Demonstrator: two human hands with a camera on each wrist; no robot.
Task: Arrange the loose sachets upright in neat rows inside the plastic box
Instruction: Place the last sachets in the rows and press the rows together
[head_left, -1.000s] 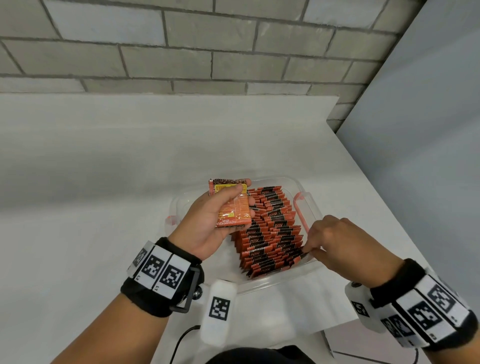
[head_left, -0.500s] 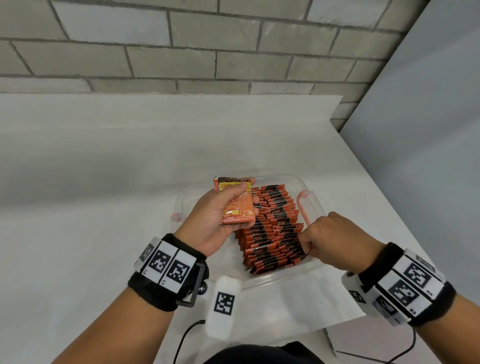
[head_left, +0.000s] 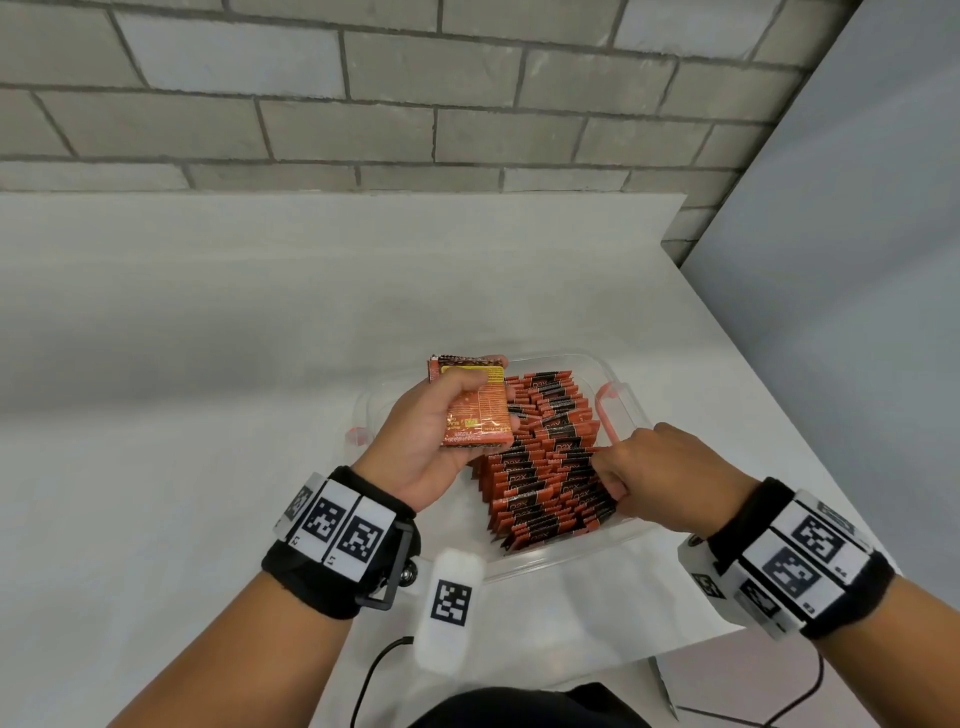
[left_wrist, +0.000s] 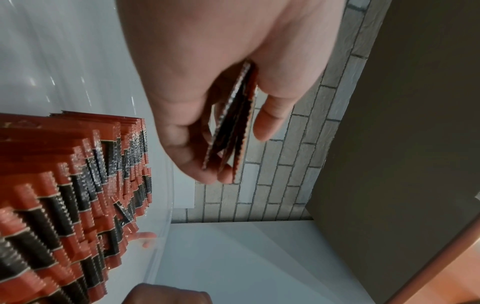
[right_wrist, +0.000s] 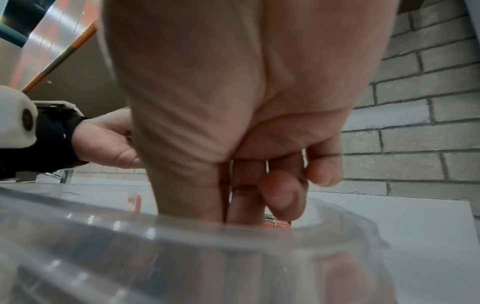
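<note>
**Sachets going into the box, white desk by brick wall**

Head view: white desk (head_left: 208, 415) against a grey brick wall (head_left: 363, 104); grey partition at right. Clear plastic box (head_left: 628, 410) near the desk's front right corner, rows of sachets (head_left: 545, 467) upright inside. Left hand (head_left: 431, 441) grips a small stack of sachets (head_left: 475, 405) above the box's left side. Right hand (head_left: 660, 473), fingers curled, at the rows' right end; what it pinches is hidden.

Left wrist view: thumb and fingers clamp the stack edge-on. Rows blurred.

Right wrist view: fingertips dip behind the box's rim; contact unclear.
</note>
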